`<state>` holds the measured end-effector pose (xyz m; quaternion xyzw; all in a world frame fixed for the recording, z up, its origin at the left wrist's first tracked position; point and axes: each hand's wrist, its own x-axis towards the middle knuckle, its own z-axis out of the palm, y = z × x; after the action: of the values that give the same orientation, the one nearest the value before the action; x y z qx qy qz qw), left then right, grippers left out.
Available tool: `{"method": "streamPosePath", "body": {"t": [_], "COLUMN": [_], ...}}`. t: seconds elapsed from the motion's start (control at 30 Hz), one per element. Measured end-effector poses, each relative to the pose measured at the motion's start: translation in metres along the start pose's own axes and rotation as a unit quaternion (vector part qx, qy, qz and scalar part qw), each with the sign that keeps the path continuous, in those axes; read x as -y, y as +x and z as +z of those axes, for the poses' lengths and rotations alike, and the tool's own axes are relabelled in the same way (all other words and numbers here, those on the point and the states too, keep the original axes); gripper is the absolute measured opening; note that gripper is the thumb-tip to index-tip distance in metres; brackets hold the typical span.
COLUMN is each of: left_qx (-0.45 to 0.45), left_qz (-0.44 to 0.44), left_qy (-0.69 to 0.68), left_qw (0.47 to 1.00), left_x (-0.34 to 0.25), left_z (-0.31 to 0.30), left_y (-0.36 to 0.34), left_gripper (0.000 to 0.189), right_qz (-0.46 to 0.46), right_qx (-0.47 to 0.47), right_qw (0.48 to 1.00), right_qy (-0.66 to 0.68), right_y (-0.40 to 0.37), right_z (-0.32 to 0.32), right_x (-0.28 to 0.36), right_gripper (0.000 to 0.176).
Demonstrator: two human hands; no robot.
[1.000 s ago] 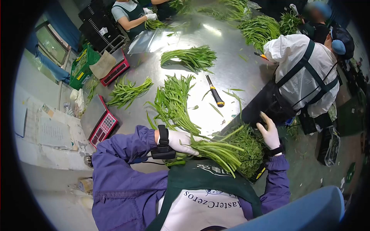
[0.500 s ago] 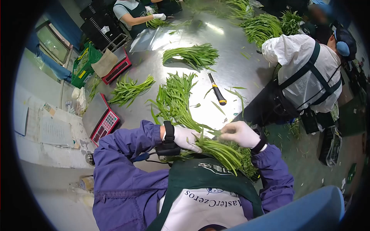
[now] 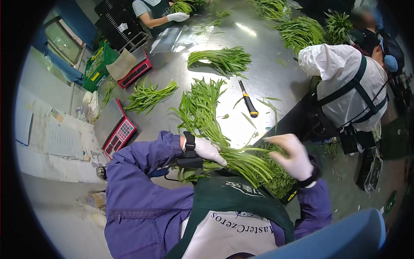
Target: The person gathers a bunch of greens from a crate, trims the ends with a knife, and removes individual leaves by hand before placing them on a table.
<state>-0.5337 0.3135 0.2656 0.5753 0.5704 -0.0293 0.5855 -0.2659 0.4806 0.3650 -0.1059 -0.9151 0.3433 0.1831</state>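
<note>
My gloved left hand (image 3: 210, 152) is closed around a bunch of leafy green stems (image 3: 246, 163), which look like water spinach. Their cut ends point right and toward my apron, while the leaves (image 3: 200, 101) spread away over the metal table. To the right of the stems is my gloved right hand (image 3: 294, 159), slightly blurred, with thumb and fingers apart. One stem sticks out from the bunch toward it, and I see no clear contact. Beyond the hands lies a knife (image 3: 249, 103) with a black and yellow handle.
More bunches of greens (image 3: 222, 59) lie on the metal table (image 3: 172, 71). Two red scales (image 3: 120, 134) stand at left beside a green crate (image 3: 99, 64). A white-clad co-worker (image 3: 349, 86) is close at right; another's gloved hand (image 3: 177, 17) is at the far side. Loose greens (image 3: 278, 183) sit below my right hand.
My right hand has moved right, away from the bunch, and its fingers have spread from a pinch. My left hand keeps its hold. The view has shifted slightly.
</note>
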Motion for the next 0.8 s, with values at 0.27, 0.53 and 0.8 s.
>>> {"method": "streamPosePath", "body": {"t": [0.27,0.53,0.8], "left_qx": [0.092,-0.025,-0.022], "left_qz": [-0.019,0.146,0.112], "left_qy": [0.0,-0.133,-0.028], "left_qw": [0.996,0.98,0.993], "left_x": [-0.053,0.0,-0.006], "left_z": [-0.016,0.01,0.003], "left_y": [-0.018,-0.023,0.007], "left_gripper": [0.065,0.06,0.054], "right_qz": [0.037,0.333,0.03], "right_qx": [0.079,0.115,-0.02], "right_qw": [0.961,0.875,0.999], "right_qy": [0.261,0.331,-0.027], "right_y": [0.01,-0.063,-0.013], "right_z": [0.063,-0.017,0.014], "right_x": [-0.011,-0.064,0.007], "right_gripper": [0.016,0.018,0.021]}}
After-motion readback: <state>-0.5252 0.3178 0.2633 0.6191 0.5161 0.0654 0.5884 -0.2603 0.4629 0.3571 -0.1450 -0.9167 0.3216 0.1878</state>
